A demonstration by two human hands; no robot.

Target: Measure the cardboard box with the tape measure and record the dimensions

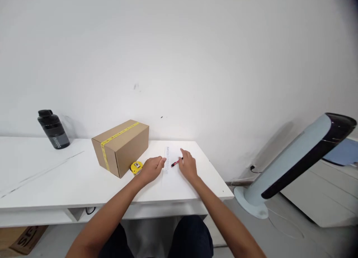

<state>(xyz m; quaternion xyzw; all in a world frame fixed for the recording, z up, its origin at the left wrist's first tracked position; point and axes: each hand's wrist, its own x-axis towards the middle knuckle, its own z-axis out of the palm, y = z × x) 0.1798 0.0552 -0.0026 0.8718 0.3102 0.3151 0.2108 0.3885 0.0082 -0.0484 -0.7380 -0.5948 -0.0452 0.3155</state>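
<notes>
A sheet of white paper [170, 181] with lines of writing lies on the white table in front of me. My left hand [152, 169] is closed at the paper's left side, thumb against curled fingers; whatever it may hold is hidden. Over the right part of the sheet, my right hand [188, 166] has its index finger and thumb apart. A red and black pen [175, 163] lies slanted on the paper, its far end close to that thumb. Just left of my left hand sits a yellow tape measure [136, 167], against a cardboard box [132, 150] with yellow tape.
A black bottle [54, 129] stands at the left of the white table [56, 176], near the wall. Right of the table's edge, a light blue tower fan [291, 164] stands on the floor. Another cardboard box [24, 239] is below the table at left.
</notes>
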